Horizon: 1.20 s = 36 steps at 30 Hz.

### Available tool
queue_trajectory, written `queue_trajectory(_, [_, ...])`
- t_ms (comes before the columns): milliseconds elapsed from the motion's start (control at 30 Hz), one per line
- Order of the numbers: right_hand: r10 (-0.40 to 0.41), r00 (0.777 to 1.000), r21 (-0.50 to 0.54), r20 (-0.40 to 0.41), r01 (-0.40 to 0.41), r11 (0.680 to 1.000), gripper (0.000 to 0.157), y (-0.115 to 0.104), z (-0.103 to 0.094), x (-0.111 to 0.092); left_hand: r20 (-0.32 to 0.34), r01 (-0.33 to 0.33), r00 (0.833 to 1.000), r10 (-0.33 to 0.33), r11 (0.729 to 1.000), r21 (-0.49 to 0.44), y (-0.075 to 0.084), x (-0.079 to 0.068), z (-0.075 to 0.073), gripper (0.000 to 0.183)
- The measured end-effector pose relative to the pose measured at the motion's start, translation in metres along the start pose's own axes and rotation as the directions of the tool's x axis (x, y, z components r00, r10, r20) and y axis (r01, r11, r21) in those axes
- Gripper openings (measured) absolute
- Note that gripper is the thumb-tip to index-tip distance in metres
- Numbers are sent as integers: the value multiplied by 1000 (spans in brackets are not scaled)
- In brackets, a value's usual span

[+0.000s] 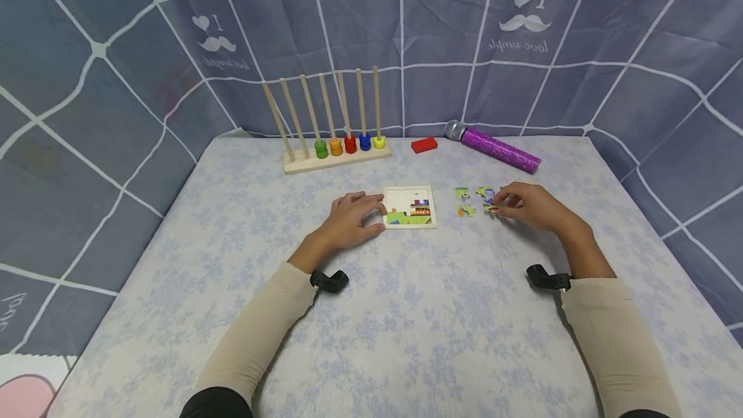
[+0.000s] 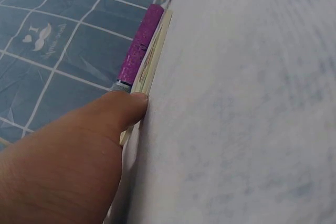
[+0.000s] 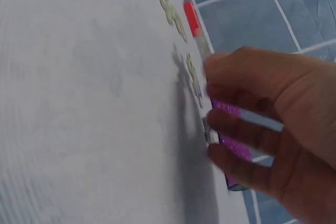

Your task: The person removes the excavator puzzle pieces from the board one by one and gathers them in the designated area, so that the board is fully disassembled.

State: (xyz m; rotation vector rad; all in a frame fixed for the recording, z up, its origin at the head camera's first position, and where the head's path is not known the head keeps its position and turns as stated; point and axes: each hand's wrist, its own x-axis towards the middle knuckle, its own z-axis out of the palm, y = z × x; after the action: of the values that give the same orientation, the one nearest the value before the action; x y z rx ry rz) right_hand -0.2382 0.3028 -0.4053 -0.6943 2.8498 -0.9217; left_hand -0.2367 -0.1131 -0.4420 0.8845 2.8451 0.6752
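Note:
A small framed jigsaw puzzle board [image 1: 409,207] lies on the table, partly filled with a train picture on green. My left hand [image 1: 353,219] rests at its left edge, fingers spread and thumb near the lower corner; in the left wrist view the thumb touches the side of the board [image 2: 152,64]. To the right lie several loose jigsaw pieces [image 1: 466,209]. Over the rightmost ones is my right hand [image 1: 531,206], fingers loosely bent. The right wrist view shows its fingers apart above the pieces [image 3: 193,77], with no piece visibly held; the fingers partly hide some pieces.
At the back stand a wooden peg rack [image 1: 339,160] with coloured rings, a red block [image 1: 424,145] and a purple glitter microphone [image 1: 499,149]. A flowered cloth [image 1: 429,315] covers the table, and a blue-grey checked curtain [image 1: 441,31] hangs behind it.

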Motion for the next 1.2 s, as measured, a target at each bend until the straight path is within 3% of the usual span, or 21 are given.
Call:
queue_trajectory(133, [35,998,-18,47,-34,999,15,4,1,0,3,-8,1000,8,1000,-4,-1,1,0,29])
queue_trajectory(267, [24,998,-81,51,-20,996,14,3,3,2,9,-10,1000,10,1000,-4,-1,1,-1,29])
queue_trajectory(533, [2,999,-113,53,4,994,13,0,4,3,1,-5,1000,5,1000,7,-2,1,0,28])
queue_trajectory(1000, [16,997,-90,78,-9,996,12,-2,4,3,-16,-17,1000,16,1000,-15,-2,-1,2,27])
queue_trajectory(1200, [15,995,-55,94,-10,998,16,-15,0,6,-26,-28,999,28,999,-18,-2,-1,2,28])
